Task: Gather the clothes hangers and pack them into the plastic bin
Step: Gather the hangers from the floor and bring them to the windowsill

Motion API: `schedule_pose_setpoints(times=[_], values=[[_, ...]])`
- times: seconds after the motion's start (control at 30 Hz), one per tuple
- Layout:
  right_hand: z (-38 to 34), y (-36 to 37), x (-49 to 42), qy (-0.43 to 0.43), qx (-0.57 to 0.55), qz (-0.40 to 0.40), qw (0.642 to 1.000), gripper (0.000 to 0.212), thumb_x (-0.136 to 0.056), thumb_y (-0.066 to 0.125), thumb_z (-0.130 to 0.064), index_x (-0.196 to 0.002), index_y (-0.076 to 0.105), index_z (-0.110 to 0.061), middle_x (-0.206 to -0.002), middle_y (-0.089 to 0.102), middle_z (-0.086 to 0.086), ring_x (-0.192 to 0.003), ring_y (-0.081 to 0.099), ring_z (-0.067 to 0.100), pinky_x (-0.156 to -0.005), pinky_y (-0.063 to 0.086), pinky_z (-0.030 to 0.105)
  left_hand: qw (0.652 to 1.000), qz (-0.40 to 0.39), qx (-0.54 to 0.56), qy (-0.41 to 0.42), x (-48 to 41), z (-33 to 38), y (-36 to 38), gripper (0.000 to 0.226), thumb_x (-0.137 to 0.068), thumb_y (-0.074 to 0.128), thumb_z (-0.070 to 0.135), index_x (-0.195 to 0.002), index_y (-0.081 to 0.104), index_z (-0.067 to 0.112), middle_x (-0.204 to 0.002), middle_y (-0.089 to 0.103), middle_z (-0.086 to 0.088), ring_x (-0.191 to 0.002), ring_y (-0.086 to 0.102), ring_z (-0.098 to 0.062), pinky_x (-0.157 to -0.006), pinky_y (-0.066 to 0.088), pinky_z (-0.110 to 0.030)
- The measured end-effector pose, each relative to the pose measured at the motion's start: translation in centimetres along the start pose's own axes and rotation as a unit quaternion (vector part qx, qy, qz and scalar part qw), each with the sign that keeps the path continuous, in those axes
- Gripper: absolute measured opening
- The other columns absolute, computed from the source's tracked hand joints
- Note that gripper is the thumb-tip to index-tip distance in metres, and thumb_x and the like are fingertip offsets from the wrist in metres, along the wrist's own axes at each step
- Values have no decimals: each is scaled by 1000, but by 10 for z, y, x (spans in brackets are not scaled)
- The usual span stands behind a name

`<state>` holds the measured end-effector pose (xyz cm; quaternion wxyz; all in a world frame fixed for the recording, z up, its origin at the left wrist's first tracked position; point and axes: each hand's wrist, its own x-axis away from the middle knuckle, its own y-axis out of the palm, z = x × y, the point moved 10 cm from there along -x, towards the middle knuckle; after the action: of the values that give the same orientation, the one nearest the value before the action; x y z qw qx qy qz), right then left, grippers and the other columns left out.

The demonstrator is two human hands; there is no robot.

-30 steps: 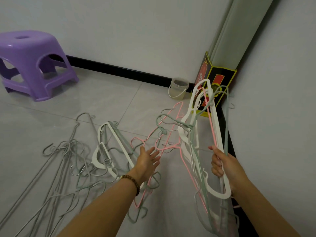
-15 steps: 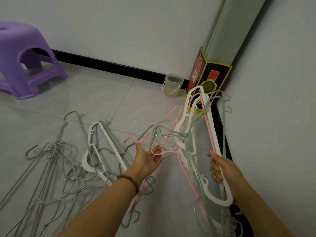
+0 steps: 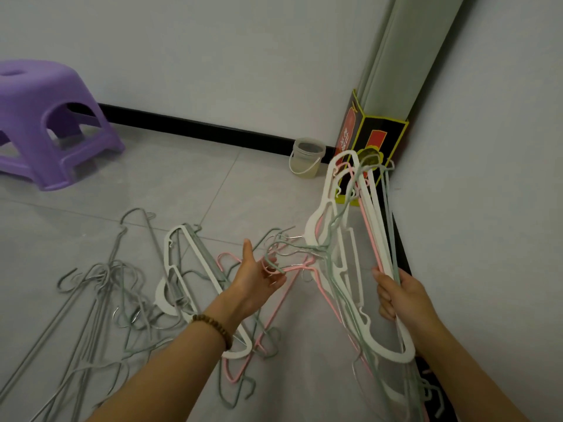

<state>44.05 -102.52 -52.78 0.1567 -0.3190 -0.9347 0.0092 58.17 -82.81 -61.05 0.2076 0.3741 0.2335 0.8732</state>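
Note:
My right hand (image 3: 399, 295) grips a bunch of white, pink and pale green hangers (image 3: 341, 239) by their lower bars, holding them up on edge near the right wall. The bunch's hooks point left, into my left hand (image 3: 256, 277). That hand is palm up with the thumb raised, and its fingers curl through the hooks (image 3: 283, 257). On the floor lie a white hanger (image 3: 182, 266), a pink hanger (image 3: 268, 330) and a tangle of grey wire hangers (image 3: 100, 287). No plastic bin shows.
A purple stool (image 3: 45, 123) stands at the back left. A small clear bucket (image 3: 306, 161) sits by the black baseboard. In the corner a black and yellow carton (image 3: 374, 138) leans under a grey-green post. The right wall is close beside my right arm.
My left hand has risen from the floor pile to the bunch's hooks and curled its fingers into them. The bunch has closed up, and its pink hanger now lies in with the others.

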Motion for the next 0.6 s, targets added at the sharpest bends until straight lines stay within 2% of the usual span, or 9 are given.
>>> schedule_pose_setpoints(times=[0.03, 0.1, 0.17, 0.23, 0.27, 0.33, 0.4, 0.47, 0.6], values=[[-10, 5, 3, -7, -8, -4, 1000, 11, -93, 57, -17, -87, 57, -7, -46, 38, -2, -32, 31, 7, -34, 28, 17, 1000, -5, -22, 20, 3, 9, 3, 66, -87, 23, 69, -93, 51, 10, -76, 48, -6, -73, 48, -16, -80, 47, -28], [-34, 18, 10, -17, -31, -11, 999, 12, -93, 56, -17, -85, 54, -8, -44, 37, -4, -32, 30, 7, -33, 27, 16, 997, -6, -52, 60, 13, 33, 10, 66, -86, 29, 68, -119, 51, 15, -108, 59, -5, -97, 56, -16, -92, 43, -29], [-64, 34, 22, -24, -60, -24, 998, 12, -93, 55, -15, -84, 52, -8, -43, 36, -4, -31, 29, 7, -32, 28, 17, 996, -6, -48, 68, 34, 54, 22, 81, -81, 40, 69, -143, 32, 17, -138, 47, -6, -124, 48, -22, -104, 37, -33], [-97, 49, 38, -22, -74, -33, 996, 11, -93, 55, -16, -83, 54, -11, -44, 35, -3, -32, 29, 7, -32, 28, 18, 998, -25, -55, 10, 68, 61, 44, 107, -65, 51, 74, -149, 17, 17, -150, 34, -8, -132, 41, -29, -103, 40, -39], [-115, 57, 48, -19, -72, -36, 997, 9, -93, 56, -17, -85, 56, -12, -45, 35, -3, -32, 29, 8, -33, 28, 17, 996, -39, -71, -28, 89, 61, 57, 113, -59, 53, 75, -149, 17, 18, -150, 35, -11, -131, 42, -32, -97, 46, -41], [-155, 71, 71, -13, -70, -51, 996, 6, -93, 56, -18, -91, 60, -13, -45, 36, -4, -32, 30, 8, -34, 28, 17, 985, -105, -103, -90, 135, 63, 96, 105, -60, 48, 79, -143, 36, 17, -139, 49, -15, -124, 51, -33, -91, 50, -45], [-199, 82, 97, 0, -83, -67, 994, 6, -93, 56, -18, -92, 60, -13, -43, 35, -5, -32, 29, 7, -34, 26, 17, 979, -150, -98, -95, 180, 86, 134, 91, -67, 37, 80, -130, 54, 16, -121, 64, -12, -113, 60, -28, -96, 47, -45], [-248, 88, 125, 15, -101, -78, 992, 6, -93, 56, -18, -93, 60, -13, -43, 33, -5, -31, 27, 7, -33, 25, 17, 981, -144, -106, -73, 217, 122, 157, 80, -74, 35, 76, -123, 60, 19, -110, 68, -7, -101, 64, -22, -92, 49, -40], [-358, 88, 184, 25, -121, -92, 988, 9, -92, 56, -20, -96, 60, -13, -45, 31, -3, -31, 26, 7, -34, 24, 17, 980, -120, -150, -55, 300, 197, 205, 81, -67, 64, 69, -128, 57, 18, -120, 56, -17, -113, 55, -28, -104, 41, -40]])
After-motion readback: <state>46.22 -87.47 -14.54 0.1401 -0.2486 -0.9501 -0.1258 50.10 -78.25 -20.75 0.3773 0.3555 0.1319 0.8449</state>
